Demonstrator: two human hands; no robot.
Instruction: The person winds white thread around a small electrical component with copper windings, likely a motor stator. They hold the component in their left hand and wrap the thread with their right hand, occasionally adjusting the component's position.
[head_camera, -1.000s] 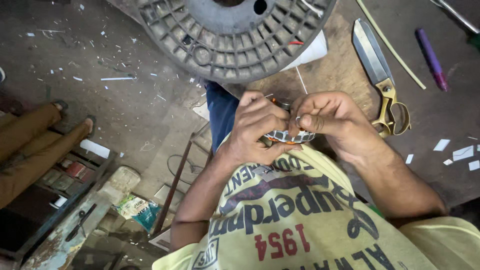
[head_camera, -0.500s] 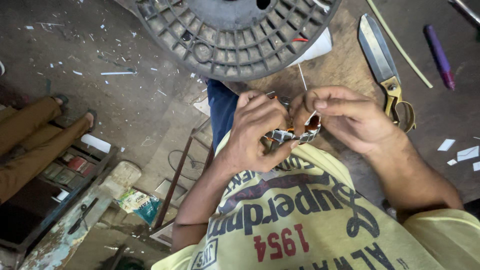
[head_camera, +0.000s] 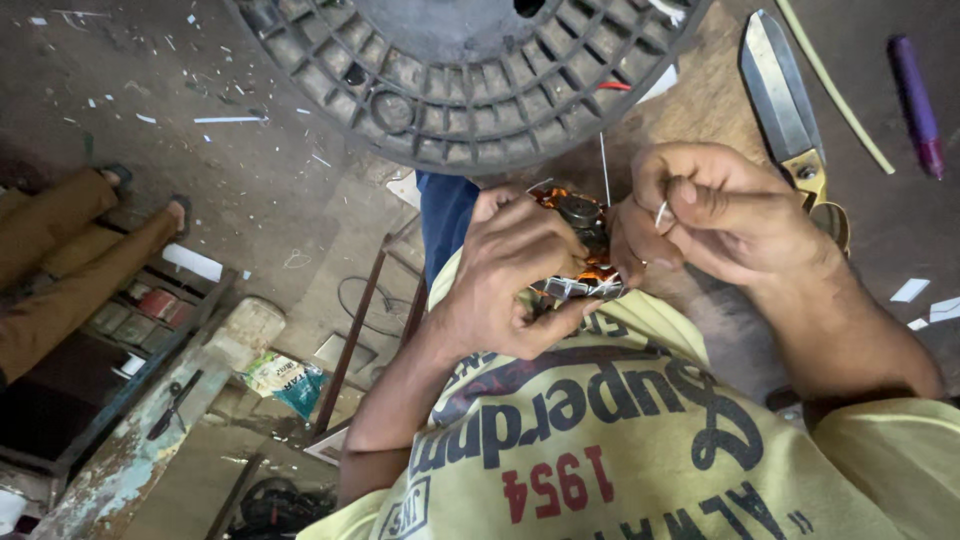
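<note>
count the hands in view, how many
2. The left hand grips a small motor part with copper winding at centre; the right hand pinches a thin wire beside it. No others show.

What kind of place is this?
Probably a small repair workshop. The hands hold a copper-wound motor part, a big wire spool lies close by, and shears rest on the bench.

Yellow short-sleeved tee (head_camera: 640, 450), dark and red print; blue trousers (head_camera: 445, 215); bare forearms
</note>
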